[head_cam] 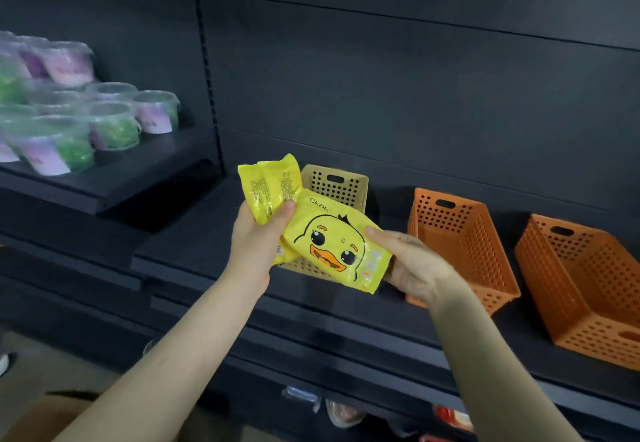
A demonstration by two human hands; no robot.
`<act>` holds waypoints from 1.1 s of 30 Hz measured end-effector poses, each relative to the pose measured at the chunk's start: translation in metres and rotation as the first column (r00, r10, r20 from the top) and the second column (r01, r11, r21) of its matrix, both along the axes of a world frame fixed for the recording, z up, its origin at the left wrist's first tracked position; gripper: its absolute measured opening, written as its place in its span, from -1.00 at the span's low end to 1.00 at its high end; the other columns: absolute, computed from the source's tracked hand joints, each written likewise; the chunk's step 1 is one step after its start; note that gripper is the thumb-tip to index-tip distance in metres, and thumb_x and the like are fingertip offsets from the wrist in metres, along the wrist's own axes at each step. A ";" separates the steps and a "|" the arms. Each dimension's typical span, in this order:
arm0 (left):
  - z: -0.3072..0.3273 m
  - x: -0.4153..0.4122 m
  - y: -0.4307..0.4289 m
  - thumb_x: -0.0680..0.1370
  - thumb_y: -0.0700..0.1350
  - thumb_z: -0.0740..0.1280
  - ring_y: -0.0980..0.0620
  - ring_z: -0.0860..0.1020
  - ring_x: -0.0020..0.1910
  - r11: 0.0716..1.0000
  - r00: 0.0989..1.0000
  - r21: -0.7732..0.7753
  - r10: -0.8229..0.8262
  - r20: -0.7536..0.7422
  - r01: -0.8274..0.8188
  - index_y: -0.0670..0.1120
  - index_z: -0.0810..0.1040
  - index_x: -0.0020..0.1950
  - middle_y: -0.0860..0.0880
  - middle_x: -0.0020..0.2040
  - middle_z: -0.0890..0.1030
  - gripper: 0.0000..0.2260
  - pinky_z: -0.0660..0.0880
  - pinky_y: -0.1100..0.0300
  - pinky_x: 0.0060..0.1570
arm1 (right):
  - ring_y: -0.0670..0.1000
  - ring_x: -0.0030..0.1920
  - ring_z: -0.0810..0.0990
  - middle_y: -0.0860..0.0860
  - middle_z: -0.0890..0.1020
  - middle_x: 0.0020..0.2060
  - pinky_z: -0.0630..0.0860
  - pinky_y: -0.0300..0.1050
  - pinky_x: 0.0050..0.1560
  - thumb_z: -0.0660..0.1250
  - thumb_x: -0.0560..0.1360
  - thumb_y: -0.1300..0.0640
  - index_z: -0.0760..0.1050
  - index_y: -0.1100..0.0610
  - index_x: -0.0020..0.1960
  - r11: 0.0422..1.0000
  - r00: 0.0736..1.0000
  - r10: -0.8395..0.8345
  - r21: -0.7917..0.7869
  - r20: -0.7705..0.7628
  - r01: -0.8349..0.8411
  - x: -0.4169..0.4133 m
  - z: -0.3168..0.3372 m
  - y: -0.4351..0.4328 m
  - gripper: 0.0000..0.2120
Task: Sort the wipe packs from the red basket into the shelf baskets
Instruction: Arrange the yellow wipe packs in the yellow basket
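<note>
Duck pack (334, 244) pinched at lower-right end by right hand (415, 268), long axis slanting up-left, tan basket (341, 185) just behind; spare packs (268, 185) clamped in left hand (254, 237).

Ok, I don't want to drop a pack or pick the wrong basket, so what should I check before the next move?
1. Left hand grips the back-side packs: ok.
2. Right hand holds the duck-face pack: ok.
3. Number of packs in the left hand known: cannot tell; they overlap.
4. Tan basket free to take packs: cannot tell; the packs hide most of it.
5. Near orange basket and far orange basket empty, open sides toward the person: ok.
</note>
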State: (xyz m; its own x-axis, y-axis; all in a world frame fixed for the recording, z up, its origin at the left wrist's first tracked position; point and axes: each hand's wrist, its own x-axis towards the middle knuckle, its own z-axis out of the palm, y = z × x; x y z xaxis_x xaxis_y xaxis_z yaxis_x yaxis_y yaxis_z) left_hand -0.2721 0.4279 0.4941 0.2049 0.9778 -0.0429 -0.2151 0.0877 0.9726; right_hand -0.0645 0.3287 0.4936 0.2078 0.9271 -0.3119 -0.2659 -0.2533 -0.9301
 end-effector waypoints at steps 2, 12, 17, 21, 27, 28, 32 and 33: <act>-0.003 0.018 0.022 0.52 -0.01 0.43 0.10 0.65 0.02 0.998 0.998 0.015 0.054 0.020 -0.054 0.16 0.52 0.12 0.15 0.03 0.67 -0.79 0.59 0.06 -0.06 | 0.12 0.06 0.69 0.13 0.70 0.05 0.59 0.14 0.10 0.47 0.37 -0.01 0.66 0.16 0.08 0.987 0.976 -0.155 0.020 -0.153 0.160 0.003 -0.007 0.030 -0.64; -0.025 0.051 0.103 0.55 -0.05 0.40 0.14 0.64 0.04 0.979 0.981 0.077 0.193 -0.029 -0.190 0.17 0.50 0.14 0.13 0.07 0.65 -0.78 0.59 0.01 0.07 | 0.05 -0.02 0.72 0.04 0.73 -0.03 0.61 0.01 -0.04 0.25 0.59 -0.05 0.59 0.08 0.10 0.940 0.925 -0.327 0.033 -0.192 0.339 0.013 -0.024 0.118 -0.74; -0.035 0.057 0.137 0.55 -0.07 0.40 0.11 0.64 0.06 0.991 0.992 0.074 0.115 -0.058 -0.110 0.10 0.50 0.21 0.10 0.10 0.65 -0.75 0.60 -0.01 0.07 | 0.09 -0.03 0.72 0.07 0.72 -0.02 0.65 0.08 -0.04 0.22 0.59 -0.09 0.57 0.09 0.14 0.923 0.889 -0.382 -0.056 -0.254 0.381 0.020 -0.029 0.144 -0.69; -0.035 0.063 0.171 0.56 -0.07 0.39 0.10 0.63 0.08 0.997 0.994 0.078 0.016 -0.109 -0.008 0.07 0.50 0.25 0.09 0.12 0.64 -0.72 0.59 0.06 0.04 | 0.14 0.08 0.68 0.12 0.68 0.09 0.63 0.06 -0.03 0.17 0.62 -0.06 0.51 0.15 0.26 0.939 0.903 -0.341 -0.044 -0.261 0.341 0.028 -0.023 0.161 -0.64; -0.036 0.065 0.217 0.52 0.00 0.43 0.11 0.63 0.02 0.996 0.984 0.005 -0.082 -0.160 0.084 0.07 0.53 0.15 0.11 0.06 0.65 -0.77 0.60 0.10 -0.10 | 0.13 -0.01 0.71 0.16 0.70 0.01 0.65 -0.08 -0.18 0.29 0.54 0.32 0.53 0.24 0.13 0.908 0.907 -0.404 0.067 -0.124 0.413 0.041 -0.012 0.169 -0.82; -0.037 0.063 0.224 0.51 0.01 0.44 0.12 0.63 0.00 0.996 0.981 -0.010 -0.091 -0.174 0.090 0.09 0.53 0.12 0.12 0.04 0.66 -0.79 0.59 0.13 -0.17 | 0.13 -0.02 0.71 0.16 0.71 -0.01 0.66 -0.06 -0.16 0.29 0.54 0.33 0.53 0.23 0.12 0.889 0.892 -0.448 0.071 -0.062 0.452 0.046 -0.012 0.169 -0.83; -0.042 0.057 0.249 0.52 0.04 0.43 0.12 0.65 -0.06 0.976 0.959 -0.095 -0.209 -0.192 0.194 0.13 0.55 0.07 0.14 -0.03 0.67 -0.84 0.55 0.18 -0.29 | 0.12 -0.01 0.69 0.12 0.70 0.00 0.62 0.03 0.01 0.35 0.53 0.29 0.57 0.18 0.08 0.881 0.817 -0.444 0.011 0.368 0.474 0.057 -0.019 0.177 -0.85; -0.043 0.057 0.253 0.52 0.05 0.42 0.12 0.65 -0.06 0.967 0.950 -0.121 -0.246 -0.191 0.226 0.14 0.55 0.06 0.14 -0.04 0.68 -0.85 0.54 0.18 -0.28 | 0.09 -0.02 0.69 0.10 0.70 -0.01 0.62 0.01 0.01 0.35 0.53 0.28 0.57 0.15 0.05 0.880 0.797 -0.424 -0.009 0.431 0.474 0.056 -0.023 0.182 -0.88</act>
State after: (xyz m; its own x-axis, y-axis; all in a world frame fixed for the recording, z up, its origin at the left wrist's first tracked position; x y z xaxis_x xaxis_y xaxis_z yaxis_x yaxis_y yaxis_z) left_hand -0.2153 0.6808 0.4515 0.4068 0.8916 -0.1989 0.0241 0.2072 0.9780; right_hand -0.0086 0.5107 0.4706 0.7221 0.6620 -0.2006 0.0170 -0.3069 -0.9516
